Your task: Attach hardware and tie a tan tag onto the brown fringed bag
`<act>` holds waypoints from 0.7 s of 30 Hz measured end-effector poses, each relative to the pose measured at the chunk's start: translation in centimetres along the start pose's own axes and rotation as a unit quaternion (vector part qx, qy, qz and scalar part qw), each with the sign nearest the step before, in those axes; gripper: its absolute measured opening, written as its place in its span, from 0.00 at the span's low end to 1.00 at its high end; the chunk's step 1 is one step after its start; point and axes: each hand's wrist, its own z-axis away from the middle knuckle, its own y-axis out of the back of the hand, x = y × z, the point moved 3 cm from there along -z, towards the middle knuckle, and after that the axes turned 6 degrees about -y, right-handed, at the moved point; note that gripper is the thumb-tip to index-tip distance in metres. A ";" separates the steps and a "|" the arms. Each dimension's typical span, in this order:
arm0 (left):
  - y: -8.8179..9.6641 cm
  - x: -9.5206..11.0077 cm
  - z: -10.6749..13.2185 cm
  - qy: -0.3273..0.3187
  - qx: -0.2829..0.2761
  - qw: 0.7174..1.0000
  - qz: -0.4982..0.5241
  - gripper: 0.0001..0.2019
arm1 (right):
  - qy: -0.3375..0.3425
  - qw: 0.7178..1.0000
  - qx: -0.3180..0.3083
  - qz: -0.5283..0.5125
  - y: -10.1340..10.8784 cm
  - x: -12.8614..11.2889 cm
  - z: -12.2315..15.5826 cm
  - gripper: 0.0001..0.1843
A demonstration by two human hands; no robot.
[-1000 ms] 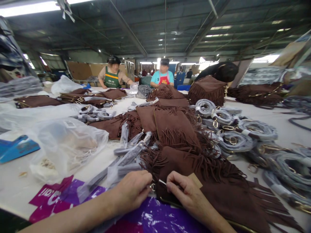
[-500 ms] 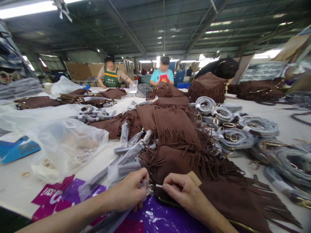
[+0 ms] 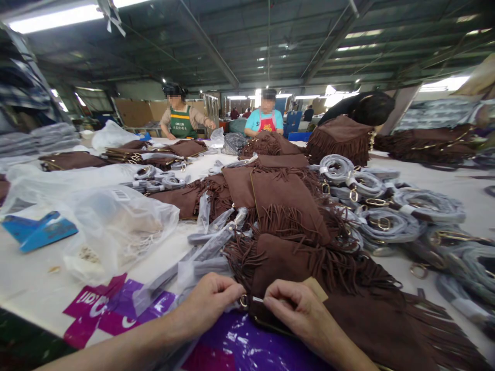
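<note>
A dark brown fringed bag [image 3: 286, 263] lies in front of me, with a gold zipper along its near edge. At its left corner is a small metal ring [image 3: 243, 301]. The thumb and finger of my left hand [image 3: 207, 304] are pinched at that ring. My right hand [image 3: 299, 312] lies over the bag, its fingers closed on a thin white cord [image 3: 257, 299] whose short end points toward the ring. A tan card tag [image 3: 316, 288] sticks out behind my right hand. Whether cord and tag are joined is hidden.
Purple printed plastic bags [image 3: 127, 304] lie at the near left, beside plastic-wrapped straps [image 3: 201, 257]. A clear bag of white cords [image 3: 127, 226] and a blue holder [image 3: 38, 232] are left. Coiled wrapped straps [image 3: 386, 221] fill the right. Several people work across the table [image 3: 31, 268].
My left thumb and finger have stretched out from a closed fist to the metal ring. My right hand keeps hold of the white cord. The view has shifted slightly left.
</note>
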 end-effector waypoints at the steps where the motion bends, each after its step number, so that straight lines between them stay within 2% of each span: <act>1: 0.0 -0.3 0.0 0.004 0.008 1.000 0.013 0.13 | 0.000 1.000 0.001 0.001 0.0 0.0 0.0 0.15; 3: 0.0 -0.6 0.0 0.001 0.027 0.999 0.016 0.07 | 0.003 1.000 0.003 0.007 -0.1 -0.3 0.0 0.15; 5: 0.2 -0.7 0.3 -0.020 0.047 0.999 -0.013 0.05 | 0.012 1.000 0.006 0.027 -0.1 -0.9 0.0 0.14; 9: 0.4 0.1 1.0 -0.079 0.064 0.987 -0.123 0.06 | 0.037 0.997 0.011 0.069 -0.1 -2.4 -0.5 0.13; 12: 0.4 0.4 1.3 -0.100 0.070 0.977 -0.175 0.05 | 0.043 0.995 0.002 0.094 -0.1 -3.2 -1.1 0.11; 21: 0.4 0.3 1.4 -0.140 0.073 0.967 -0.200 0.08 | 0.037 0.976 0.014 0.216 0.4 -4.6 -2.3 0.09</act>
